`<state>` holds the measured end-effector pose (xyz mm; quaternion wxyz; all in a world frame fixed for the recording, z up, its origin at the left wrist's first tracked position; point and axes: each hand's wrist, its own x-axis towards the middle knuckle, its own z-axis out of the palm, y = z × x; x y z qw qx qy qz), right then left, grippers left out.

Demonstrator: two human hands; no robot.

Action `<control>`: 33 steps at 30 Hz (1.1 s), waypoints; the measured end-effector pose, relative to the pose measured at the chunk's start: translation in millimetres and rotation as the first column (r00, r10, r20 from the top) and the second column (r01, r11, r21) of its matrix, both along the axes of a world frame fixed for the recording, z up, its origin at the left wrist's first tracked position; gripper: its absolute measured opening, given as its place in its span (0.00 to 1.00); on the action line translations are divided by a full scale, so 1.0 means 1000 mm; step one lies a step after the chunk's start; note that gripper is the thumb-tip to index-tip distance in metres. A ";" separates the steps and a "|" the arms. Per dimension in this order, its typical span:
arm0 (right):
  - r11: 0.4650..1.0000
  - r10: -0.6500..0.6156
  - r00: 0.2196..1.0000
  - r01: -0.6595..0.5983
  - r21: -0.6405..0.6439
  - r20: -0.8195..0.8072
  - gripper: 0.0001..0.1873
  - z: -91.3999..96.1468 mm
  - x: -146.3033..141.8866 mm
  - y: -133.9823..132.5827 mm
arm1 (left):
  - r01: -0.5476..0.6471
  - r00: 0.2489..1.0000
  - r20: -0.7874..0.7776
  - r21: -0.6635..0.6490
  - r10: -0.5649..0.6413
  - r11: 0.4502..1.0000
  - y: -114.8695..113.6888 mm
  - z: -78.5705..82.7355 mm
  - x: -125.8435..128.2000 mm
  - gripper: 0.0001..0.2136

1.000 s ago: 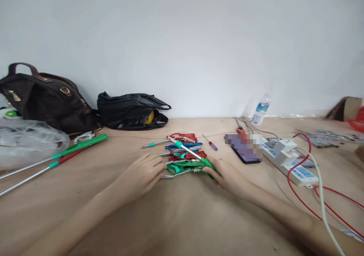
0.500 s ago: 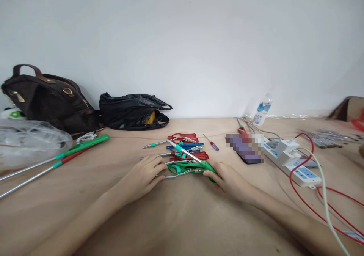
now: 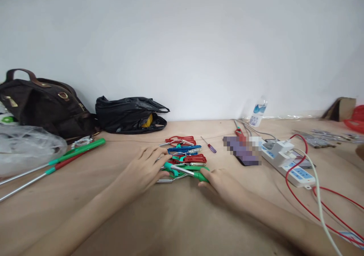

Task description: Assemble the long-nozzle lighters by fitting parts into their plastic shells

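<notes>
Across the middle of the light-brown table [image 3: 176,222], the right hand [image 3: 216,181] grips the green plastic handle of a slim silver rod with a teal collar [image 3: 185,171], fingers and thumb closed around it. The rod points left, its teal end just beside the fingertips of the left hand [image 3: 146,167]. That hand lies palm down with bent fingers, over the left ends of a row of handle pieces; whether it pinches anything cannot be told.

Beyond the rod, the row holds a red plastic handle piece with a teal part [image 3: 196,158], then a blue plastic handle piece [image 3: 186,149], then a red plastic handle frame [image 3: 189,138] farthest off. Right of them lies a small screwdriver with a purple handle [image 3: 211,148]. Farther right are a flat purple-faced device, partly pixelated [image 3: 241,151], and a white power strip with blue socket panels [image 3: 298,174]. Near the wall, a black plastic bag [image 3: 122,113] sits on the left.
</notes>
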<state>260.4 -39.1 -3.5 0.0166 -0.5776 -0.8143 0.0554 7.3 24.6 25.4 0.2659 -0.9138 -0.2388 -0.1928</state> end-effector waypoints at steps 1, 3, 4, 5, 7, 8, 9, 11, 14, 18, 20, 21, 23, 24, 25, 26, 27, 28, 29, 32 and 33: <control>1.000 0.013 0.999 -0.013 0.025 0.035 0.11 -0.002 0.000 0.000 | -0.007 1.000 -0.021 0.017 0.007 1.000 0.000 0.000 0.000 0.14; 0.991 0.049 0.993 -0.062 0.116 0.104 0.11 -0.008 0.001 0.001 | -0.016 0.999 -0.036 0.048 0.017 0.999 0.001 -0.002 -0.003 0.13; 0.980 0.075 0.988 -0.098 0.172 0.135 0.11 -0.012 0.001 0.002 | -0.013 0.999 -0.040 0.066 0.015 0.998 0.001 -0.003 -0.005 0.14; 0.964 0.103 0.982 -0.138 0.227 0.159 0.11 -0.015 0.002 0.002 | -0.006 0.999 -0.045 0.084 0.009 0.996 0.000 -0.004 -0.007 0.14; 0.923 0.164 0.970 -0.215 0.319 0.179 0.10 -0.019 0.003 0.002 | 0.022 0.998 -0.065 0.116 -0.015 0.993 -0.001 -0.006 -0.012 0.17; 0.903 0.194 0.965 -0.247 0.351 0.179 0.09 -0.020 0.003 0.002 | 0.037 0.996 -0.080 0.128 -0.026 0.991 -0.003 -0.007 -0.013 0.18; 0.887 0.219 0.959 -0.271 0.374 0.177 0.08 -0.020 0.004 0.001 | 0.047 0.995 -0.093 0.139 -0.034 0.989 -0.004 -0.008 -0.015 0.19; 0.861 0.244 0.952 -0.301 0.409 0.186 0.07 -0.019 0.003 0.000 | 0.051 0.994 -0.106 0.152 -0.035 0.987 -0.008 -0.009 -0.013 0.19; 0.836 0.233 0.947 -0.311 0.452 0.221 0.06 -0.017 0.000 -0.003 | 0.074 0.994 -0.088 0.138 -0.062 0.988 -0.016 -0.010 0.002 0.17; 0.801 0.242 0.941 -0.331 0.499 0.237 0.08 -0.015 -0.006 -0.008 | 0.146 0.988 -0.070 0.112 -0.139 0.983 -0.028 -0.016 0.036 0.16; 0.784 0.245 0.936 -0.345 0.517 0.253 0.09 -0.013 -0.007 -0.010 | 0.147 0.989 -0.040 0.110 -0.144 0.983 -0.032 -0.019 0.048 0.18; 0.776 0.243 0.934 -0.349 0.526 0.261 0.10 -0.012 -0.007 -0.011 | 0.153 0.988 -0.023 0.094 -0.151 0.984 -0.034 -0.020 0.051 0.18; 0.758 0.248 0.929 -0.362 0.543 0.273 0.10 -0.011 -0.007 -0.012 | 0.154 0.988 0.003 0.063 -0.154 0.986 -0.035 -0.021 0.053 0.20; 0.747 0.255 0.926 -0.372 0.552 0.279 0.10 -0.011 -0.007 -0.012 | 0.155 0.988 0.011 0.049 -0.155 0.987 -0.036 -0.022 0.053 0.20; 0.732 0.262 0.922 -0.382 0.564 0.285 0.10 -0.011 -0.007 -0.012 | 0.157 0.987 0.014 0.038 -0.158 0.987 -0.036 -0.022 0.052 0.21; 0.713 0.269 0.918 -0.393 0.580 0.292 0.11 -0.012 -0.007 -0.012 | 0.160 0.987 0.018 0.023 -0.161 0.987 -0.037 -0.022 0.050 0.21; 0.694 0.276 0.913 -0.405 0.595 0.300 0.11 -0.013 -0.008 -0.012 | 0.166 0.986 0.025 0.000 -0.166 0.986 -0.037 -0.022 0.049 0.21; 0.675 0.281 0.909 -0.415 0.610 0.308 0.11 -0.013 -0.009 -0.013 | 0.174 0.984 0.036 -0.031 -0.173 0.984 -0.037 -0.023 0.048 0.21; 0.657 0.287 0.904 -0.426 0.622 0.316 0.11 -0.014 -0.010 -0.013 | 0.183 0.982 0.051 -0.069 -0.179 0.981 -0.037 -0.024 0.046 0.21; 0.632 0.298 0.896 -0.444 0.635 0.330 0.12 -0.012 -0.013 -0.013 | 0.182 0.982 0.082 -0.193 -0.169 0.964 -0.037 -0.026 0.042 0.20; 0.632 0.301 0.895 -0.446 0.633 0.330 0.12 -0.011 -0.014 -0.013 | 0.172 0.984 0.079 -0.235 -0.157 0.957 -0.037 -0.025 0.041 0.20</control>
